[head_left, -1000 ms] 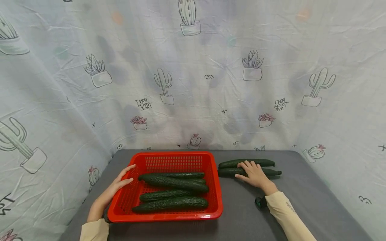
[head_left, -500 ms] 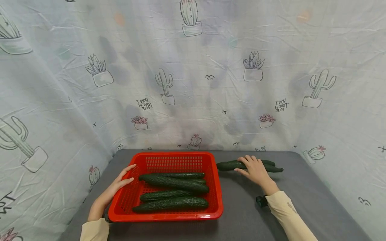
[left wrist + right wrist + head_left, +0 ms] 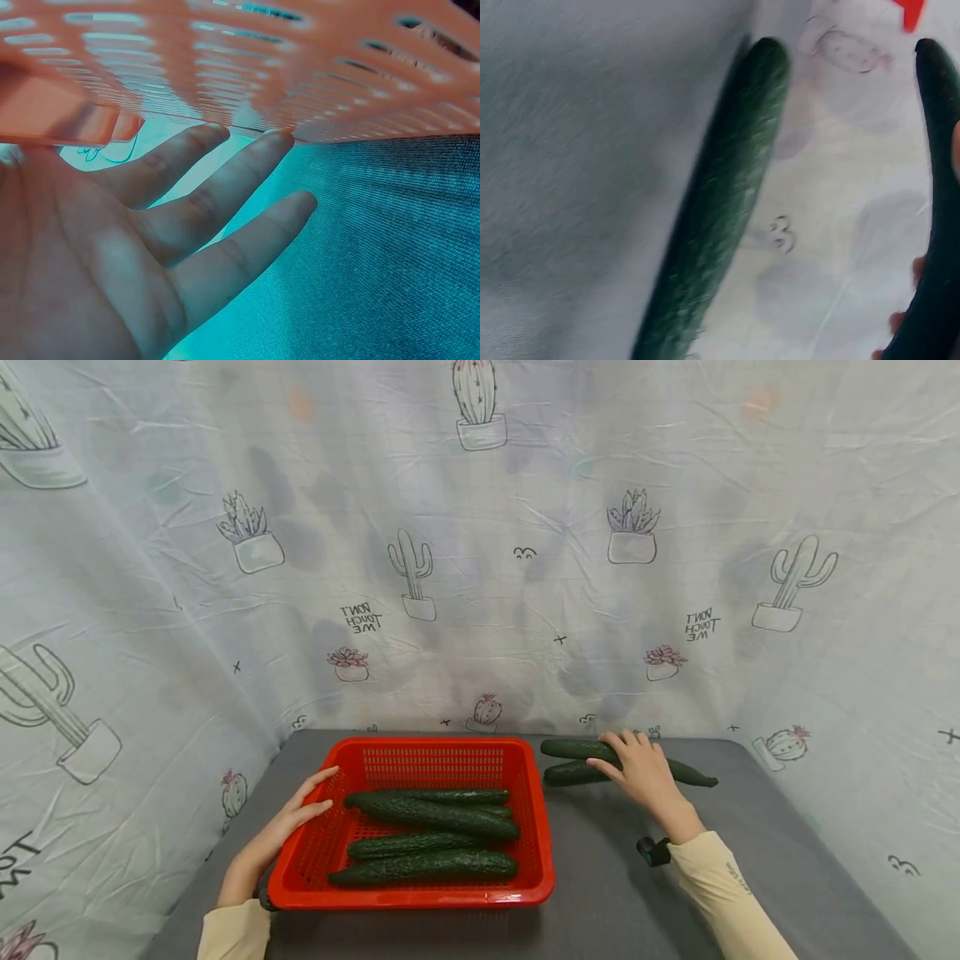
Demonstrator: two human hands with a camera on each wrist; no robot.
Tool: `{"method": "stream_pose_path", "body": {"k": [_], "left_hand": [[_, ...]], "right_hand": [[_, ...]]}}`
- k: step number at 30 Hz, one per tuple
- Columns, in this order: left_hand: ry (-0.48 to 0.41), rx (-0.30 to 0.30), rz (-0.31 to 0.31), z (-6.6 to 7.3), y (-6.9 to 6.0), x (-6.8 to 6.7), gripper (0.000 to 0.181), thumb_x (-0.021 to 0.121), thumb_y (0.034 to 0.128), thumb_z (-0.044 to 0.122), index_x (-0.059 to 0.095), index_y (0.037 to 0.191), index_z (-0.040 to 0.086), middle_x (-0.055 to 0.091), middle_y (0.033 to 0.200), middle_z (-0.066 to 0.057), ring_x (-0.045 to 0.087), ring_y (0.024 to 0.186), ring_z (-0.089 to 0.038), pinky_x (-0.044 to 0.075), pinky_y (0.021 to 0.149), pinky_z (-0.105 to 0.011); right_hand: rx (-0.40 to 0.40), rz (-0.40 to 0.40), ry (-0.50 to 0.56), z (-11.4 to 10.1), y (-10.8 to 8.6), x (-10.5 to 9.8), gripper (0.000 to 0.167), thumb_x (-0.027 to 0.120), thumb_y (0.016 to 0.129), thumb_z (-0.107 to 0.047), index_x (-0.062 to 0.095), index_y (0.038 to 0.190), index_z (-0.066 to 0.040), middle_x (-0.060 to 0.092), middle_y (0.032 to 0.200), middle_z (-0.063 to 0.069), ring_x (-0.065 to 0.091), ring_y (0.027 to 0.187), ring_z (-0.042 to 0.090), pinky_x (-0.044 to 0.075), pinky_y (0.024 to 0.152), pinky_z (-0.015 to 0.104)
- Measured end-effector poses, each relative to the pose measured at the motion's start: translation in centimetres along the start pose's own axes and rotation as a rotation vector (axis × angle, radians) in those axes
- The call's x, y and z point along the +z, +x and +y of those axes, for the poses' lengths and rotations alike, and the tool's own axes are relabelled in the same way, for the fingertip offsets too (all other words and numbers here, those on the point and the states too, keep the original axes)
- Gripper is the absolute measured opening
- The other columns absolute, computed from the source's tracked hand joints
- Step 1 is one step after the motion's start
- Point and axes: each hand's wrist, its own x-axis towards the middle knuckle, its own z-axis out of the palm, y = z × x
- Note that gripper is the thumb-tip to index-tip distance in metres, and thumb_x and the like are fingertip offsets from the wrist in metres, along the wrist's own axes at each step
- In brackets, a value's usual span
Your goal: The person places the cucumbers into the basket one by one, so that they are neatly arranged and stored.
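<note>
Raised off the table at the right, a dark green cucumber (image 3: pixel 573 749) is held by my right hand (image 3: pixel 648 781), fingers over its far side and thumb on the near side. A second cucumber (image 3: pixel 576 773) lies on the table below it, partly covered by the hand; the right wrist view shows this lying cucumber (image 3: pixel 716 195) apart from the held cucumber (image 3: pixel 945 225). My left hand (image 3: pixel 273 835) rests on the left side of the red plastic basket (image 3: pixel 412 901). In the left wrist view, several nearly straight fingers (image 3: pixel 247 255) extend beneath the slotted wall.
Inside the basket lie several cucumbers (image 3: pixel 442 817), roughly side by side. The grey tabletop (image 3: pixel 600 893) extends around the basket. A cloth (image 3: pixel 480 635) printed with cacti hangs behind the table and along both sides.
My right hand first rested on the nearer of two cucumbers. It has gripped that cucumber and raised it up and away, over the other. My left hand has stayed on the basket.
</note>
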Motion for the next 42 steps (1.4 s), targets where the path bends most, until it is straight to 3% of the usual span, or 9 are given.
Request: {"method": "stream_pose_path", "body": {"k": [6, 15, 20, 30, 35, 42], "left_hand": [[0.006, 0.008, 0.003, -0.1, 0.0, -0.1, 0.056, 0.040, 0.0987, 0.029, 0.016, 0.148, 0.021, 0.000, 0.154, -0.011, 0.000, 0.138, -0.039, 0.015, 0.098, -0.070], [0.009, -0.003, 0.004, -0.1, 0.0, -0.1, 0.056, 0.041, 0.0986, 0.030, 0.016, 0.148, 0.022, -0.001, 0.154, -0.011, 0.001, 0.138, -0.039, 0.017, 0.098, -0.069], [0.007, -0.010, -0.002, 0.1, 0.0, -0.1, 0.056, 0.040, 0.0988, 0.030, 0.015, 0.149, 0.022, -0.001, 0.154, -0.010, -0.001, 0.138, -0.040, 0.016, 0.097, -0.070], [0.010, -0.002, 0.000, 0.1, 0.0, 0.0, 0.056, 0.040, 0.0988, 0.030, 0.015, 0.149, 0.021, 0.000, 0.154, -0.011, 0.000, 0.138, -0.040, 0.018, 0.097, -0.069], [0.004, 0.011, 0.000, 0.0, -0.1, 0.1, 0.056, 0.040, 0.0989, 0.029, 0.015, 0.149, 0.019, 0.001, 0.154, -0.011, 0.005, 0.137, -0.039, 0.021, 0.098, -0.067], [0.007, 0.006, 0.000, 0.0, 0.0, 0.1, 0.056, 0.040, 0.0990, 0.029, 0.016, 0.149, 0.020, 0.000, 0.154, -0.010, 0.000, 0.138, -0.040, 0.017, 0.097, -0.070]], "right_hand": [[0.042, -0.027, 0.013, -1.3, 0.3, -1.5, 0.052, 0.057, 0.084, -0.053, 0.056, 0.120, -0.015, 0.051, 0.093, 0.010, 0.047, 0.081, 0.031, 0.035, 0.064, 0.039], [0.046, -0.071, 0.041, -3.9, 0.6, -3.3, 0.052, 0.057, 0.085, -0.050, 0.056, 0.121, -0.013, 0.056, 0.102, 0.014, 0.051, 0.088, 0.036, 0.041, 0.071, 0.049], [0.044, -0.073, 0.046, -5.1, 0.9, -3.3, 0.053, 0.059, 0.085, -0.050, 0.056, 0.122, -0.013, 0.056, 0.103, 0.014, 0.050, 0.086, 0.035, 0.041, 0.068, 0.046], [0.012, -0.064, 0.015, -8.4, 1.8, -3.4, 0.050, 0.058, 0.083, -0.053, 0.056, 0.116, -0.016, 0.049, 0.090, 0.009, 0.043, 0.073, 0.027, 0.034, 0.060, 0.036], [-0.010, -0.095, -0.004, -10.6, 2.4, -3.9, 0.050, 0.058, 0.083, -0.054, 0.055, 0.117, -0.018, 0.049, 0.092, 0.009, 0.043, 0.075, 0.027, 0.035, 0.062, 0.038], [-0.061, -0.111, -0.026, -13.2, 3.1, -4.0, 0.051, 0.053, 0.084, -0.058, 0.053, 0.118, -0.019, 0.049, 0.093, 0.007, 0.040, 0.071, 0.023, 0.031, 0.058, 0.032]]}}
